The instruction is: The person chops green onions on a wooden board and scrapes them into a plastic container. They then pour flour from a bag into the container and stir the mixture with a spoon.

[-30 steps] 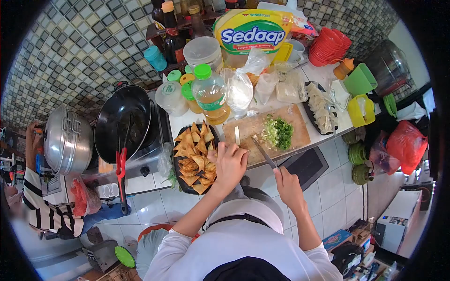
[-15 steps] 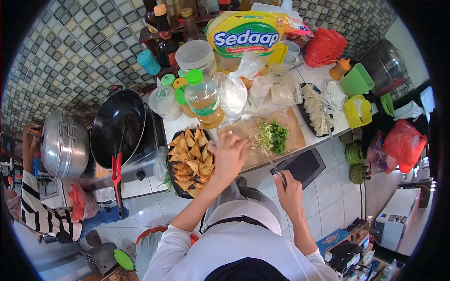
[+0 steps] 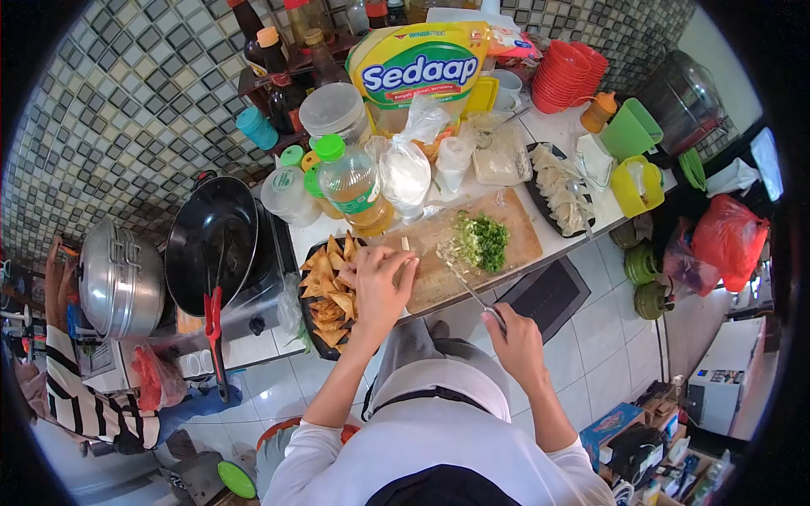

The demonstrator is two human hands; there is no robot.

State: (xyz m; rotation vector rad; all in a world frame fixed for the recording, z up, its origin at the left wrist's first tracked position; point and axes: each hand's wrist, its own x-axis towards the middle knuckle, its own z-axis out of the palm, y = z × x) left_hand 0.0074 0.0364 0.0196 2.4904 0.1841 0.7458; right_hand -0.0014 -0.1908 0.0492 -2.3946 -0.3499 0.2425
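My right hand (image 3: 512, 335) grips a knife (image 3: 475, 295) by its handle, and the blade reaches over the wooden cutting board (image 3: 434, 282). Chopped green onion (image 3: 485, 243), pale and green bits together, lies in a pile beyond the blade tip. At the board's left end, my left hand (image 3: 380, 278) hovers with curved fingers apart; I see nothing held in them. A small pale piece (image 3: 405, 244) rests just past its fingertips. Partly behind this hand is a black tray of fried triangular dumplings (image 3: 323, 289).
A green-capped bottle (image 3: 354, 190) and bags stand behind the board. To the right is a black plate of pale dumplings (image 3: 561, 194). On the left, a wok (image 3: 211, 232) with red-handled tongs (image 3: 214, 325) sits beside a steamer pot (image 3: 122, 282). Another person's striped sleeve (image 3: 72, 371) shows far left.
My left hand has moved left and back from the board toward the fried dumplings. The knife stays in my right hand, its tip by the pile. The view has shifted slightly.
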